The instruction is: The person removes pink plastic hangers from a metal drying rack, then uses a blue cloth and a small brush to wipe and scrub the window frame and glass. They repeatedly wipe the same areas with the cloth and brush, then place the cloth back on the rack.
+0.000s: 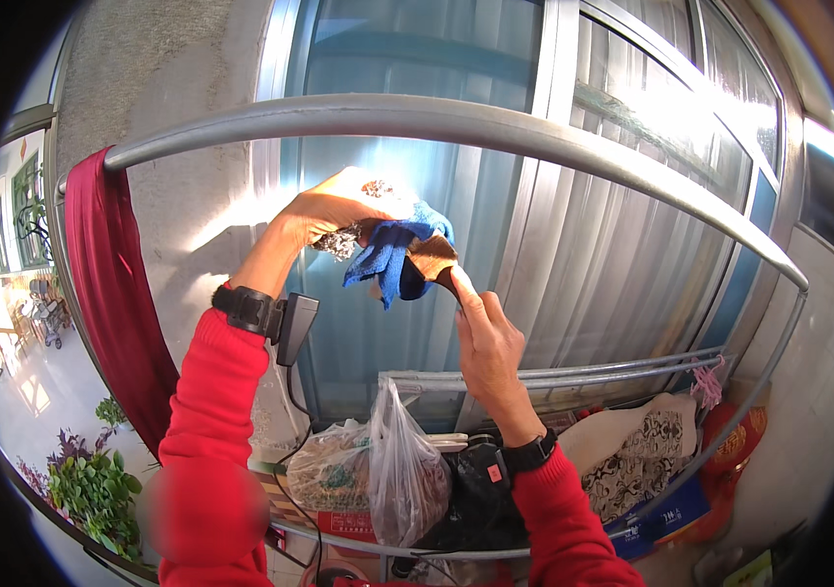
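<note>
Overhead, left hand (334,210) grip closed on blue cloth (392,252) below metal rail (456,122); right hand (485,342) pinches cloth's lower edge.

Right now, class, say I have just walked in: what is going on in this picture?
A person in red sleeves reaches up below a curved metal rail in front of a window. The left hand grips a blue cloth together with a speckled piece of fabric; the right hand pinches the lower edge of the bundle. A dark red cloth hangs over the rail's left end. Below stand plastic bags.
</note>
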Demonstrator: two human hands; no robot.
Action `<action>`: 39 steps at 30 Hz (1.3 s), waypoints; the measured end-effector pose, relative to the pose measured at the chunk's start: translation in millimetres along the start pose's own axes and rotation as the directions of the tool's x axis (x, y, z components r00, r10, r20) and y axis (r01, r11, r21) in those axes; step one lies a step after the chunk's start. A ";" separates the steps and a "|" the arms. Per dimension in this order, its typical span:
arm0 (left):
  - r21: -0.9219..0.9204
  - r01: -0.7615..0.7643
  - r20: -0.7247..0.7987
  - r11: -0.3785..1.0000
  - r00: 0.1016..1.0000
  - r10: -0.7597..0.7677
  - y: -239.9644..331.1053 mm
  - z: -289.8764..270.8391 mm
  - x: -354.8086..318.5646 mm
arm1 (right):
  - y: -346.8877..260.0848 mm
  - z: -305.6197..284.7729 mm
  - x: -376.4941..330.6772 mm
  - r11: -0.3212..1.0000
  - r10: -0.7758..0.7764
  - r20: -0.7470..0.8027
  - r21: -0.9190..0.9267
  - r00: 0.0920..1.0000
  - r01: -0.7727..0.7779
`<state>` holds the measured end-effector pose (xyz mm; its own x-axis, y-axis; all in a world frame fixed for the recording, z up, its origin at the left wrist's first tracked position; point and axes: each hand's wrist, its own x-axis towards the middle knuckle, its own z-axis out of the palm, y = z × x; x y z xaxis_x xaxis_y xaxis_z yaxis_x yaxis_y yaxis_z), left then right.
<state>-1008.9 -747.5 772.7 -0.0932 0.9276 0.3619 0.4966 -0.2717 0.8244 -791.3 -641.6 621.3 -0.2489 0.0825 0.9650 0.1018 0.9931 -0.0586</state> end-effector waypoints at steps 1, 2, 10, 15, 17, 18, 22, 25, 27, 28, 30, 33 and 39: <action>0.023 0.003 -0.012 1.000 1.000 -0.003 -1.9 1.5 0.5 | 0.6 1.2 -0.7 1.000 0.006 0.002 -0.022 1.000 -0.006; 0.070 -0.020 -0.053 0.997 0.998 0.024 -3.7 3.3 2.3 | 1.0 2.3 -1.5 1.000 -0.005 -0.011 -0.019 1.000 0.005; 0.158 -0.235 -0.182 0.959 0.948 0.262 6.6 24.3 0.0 | 3.1 8.0 -13.0 0.995 0.082 0.003 0.058 0.997 -0.082; 0.454 -0.130 -0.169 0.881 0.959 0.228 24.1 39.2 -10.6 | 5.6 7.9 -15.9 0.995 0.082 -0.005 0.064 0.997 -0.082; 0.601 -0.137 -0.150 0.787 0.948 0.280 22.9 39.8 -8.4 | 5.8 7.4 -17.9 0.996 0.074 -0.001 0.040 0.997 -0.074; 0.622 -0.163 -0.135 0.766 0.941 0.310 21.1 38.3 -5.8 | 5.9 7.3 -19.3 0.997 0.072 -0.001 0.027 0.997 -0.072; 0.827 -0.317 0.024 0.465 0.846 0.533 11.3 25.6 5.1 | 7.6 7.3 -26.5 0.995 0.097 0.009 0.038 0.995 -0.097; 0.670 -0.281 -0.080 0.687 0.893 0.443 12.5 23.0 12.9 | 11.3 8.7 -32.6 0.993 0.113 0.018 0.035 0.993 -0.113; 0.738 -0.045 -0.174 0.674 0.951 0.254 20.6 20.7 15.1 | 14.2 10.0 -35.6 0.993 0.116 0.030 -0.003 0.993 -0.116; 0.784 -0.102 -0.065 0.613 0.967 0.245 27.5 16.5 15.6 | 15.5 10.3 -37.1 0.992 0.123 0.039 -0.017 0.992 -0.123; 0.815 -0.173 -0.076 0.552 0.914 0.399 27.2 19.3 15.8 | 18.4 10.1 -40.0 0.993 0.115 0.071 -0.037 0.991 -0.113; 0.716 -0.256 -0.035 0.650 0.916 0.400 20.8 11.3 16.6 | 21.1 5.4 -47.0 0.989 0.147 0.135 -0.037 0.980 -0.144; 0.717 -0.220 -0.121 0.662 0.895 0.429 -11.3 -13.0 32.1 | 28.9 -22.5 -73.3 0.956 0.292 0.317 -0.125 0.902 -0.265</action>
<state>-1028.7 -718.0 780.7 0.0255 0.6827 0.7302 0.9676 -0.2003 0.1536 -748.4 -620.8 554.7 -0.5003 0.3909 0.7726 0.2837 0.9170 -0.2803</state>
